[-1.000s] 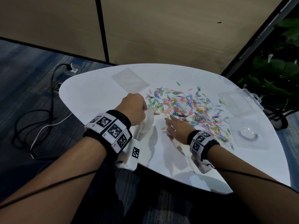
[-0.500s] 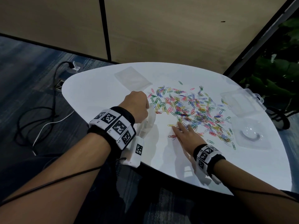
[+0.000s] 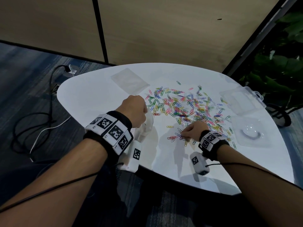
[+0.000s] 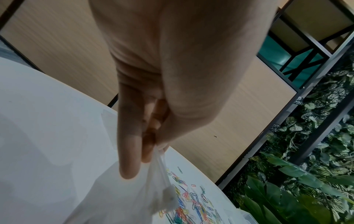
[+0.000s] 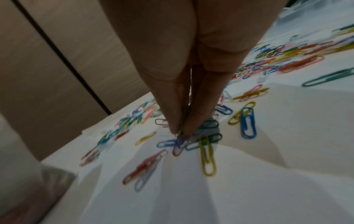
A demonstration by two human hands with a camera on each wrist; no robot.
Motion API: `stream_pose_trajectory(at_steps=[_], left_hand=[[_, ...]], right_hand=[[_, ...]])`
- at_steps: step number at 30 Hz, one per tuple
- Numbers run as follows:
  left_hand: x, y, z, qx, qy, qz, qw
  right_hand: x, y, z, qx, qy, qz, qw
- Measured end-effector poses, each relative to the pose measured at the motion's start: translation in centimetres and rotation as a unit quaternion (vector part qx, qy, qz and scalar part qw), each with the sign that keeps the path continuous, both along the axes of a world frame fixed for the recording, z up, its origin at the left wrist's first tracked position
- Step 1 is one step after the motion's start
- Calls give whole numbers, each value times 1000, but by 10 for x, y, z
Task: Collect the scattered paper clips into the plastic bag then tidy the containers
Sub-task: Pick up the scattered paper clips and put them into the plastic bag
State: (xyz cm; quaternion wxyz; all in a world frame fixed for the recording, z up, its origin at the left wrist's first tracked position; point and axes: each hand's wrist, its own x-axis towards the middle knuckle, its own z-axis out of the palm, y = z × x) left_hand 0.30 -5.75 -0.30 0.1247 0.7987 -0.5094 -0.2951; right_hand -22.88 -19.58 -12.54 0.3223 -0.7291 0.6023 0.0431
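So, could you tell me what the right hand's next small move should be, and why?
Probably lift the pinched clips and carry them left to the bag. The right hand has its fingertips closed on a few clips on the table, and the left hand holds the bag beside it.

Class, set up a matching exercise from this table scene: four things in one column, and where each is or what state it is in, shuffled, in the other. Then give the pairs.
Things:
1. plastic bag
2. paper clips
3. lidded clear box
4. right hand

States:
a. far right edge of the table
b. pinching clips at the near edge of the pile
c. held by the left hand
d. scattered mid-table

Pairs: 1-c, 2-d, 3-a, 4-b
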Motion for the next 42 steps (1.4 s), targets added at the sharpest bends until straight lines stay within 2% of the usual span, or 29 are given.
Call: stream_pose_trajectory(at_steps=[3, 4, 6, 7, 9, 11, 15, 19, 21, 23, 27, 29, 30, 31, 32, 33, 35, 37, 39, 42], left_hand=[[0, -1, 0, 0, -1, -1, 1000], [0, -1, 0, 1, 1, 1, 1000], [-1, -2, 0, 1, 7, 4, 1000], [-2, -2, 0, 0, 11, 4, 1000], [-5, -2, -1, -6, 15, 7, 1000], [-6, -2, -1, -13, 24, 12, 1000], [-8, -1, -2, -25, 42, 16, 999], [-7, 1, 0, -29, 51, 23, 998], [-4, 1, 1, -27, 46, 24, 998], [-3, 1, 2, -27, 37, 28, 999], [-2, 4, 5, -37, 20, 35, 999], [-1, 5, 5, -38, 22, 36, 998], [-1, 5, 6, -37, 23, 35, 998], [-1, 6, 7, -36, 23, 34, 998], [-1, 6, 7, -36, 23, 33, 999], [-1, 6, 8, -36, 23, 31, 999], [-1, 6, 9, -37, 24, 28, 999], [-3, 6, 10, -37, 25, 23, 999], [-4, 5, 10, -38, 25, 17, 999], [-6, 3, 9, -34, 22, 10, 999]], right_hand=[[5, -6, 13, 85, -129, -85, 984], [12, -5, 20, 117, -201, -113, 966], [31, 6, 38, 187, -340, -148, 910], [42, 14, 49, 214, -381, -144, 888], [63, 31, 63, 243, -415, -114, 869], [80, 47, 67, 241, -411, -82, 876], [96, 66, 60, 143, -334, 4, 931], [104, 68, 53, 63, -280, 72, 955], [104, 65, 57, 57, -255, 109, 959], [102, 61, 65, 58, -276, 105, 954], [92, 50, 76, 53, -382, 2, 923], [84, 43, 68, 1, -317, 19, 948], [79, 40, 62, -40, -229, 70, 970], [74, 39, 53, -76, -118, 143, 980], [67, 41, 42, -84, -20, 217, 972], [60, 44, 30, -71, 42, 273, 958], [41, 57, 5, -48, 111, 355, 927], [17, 74, -17, -77, 179, 421, 886], [-7, 85, -27, -103, 208, 445, 865], [-39, 78, -36, -157, 200, 454, 854]])
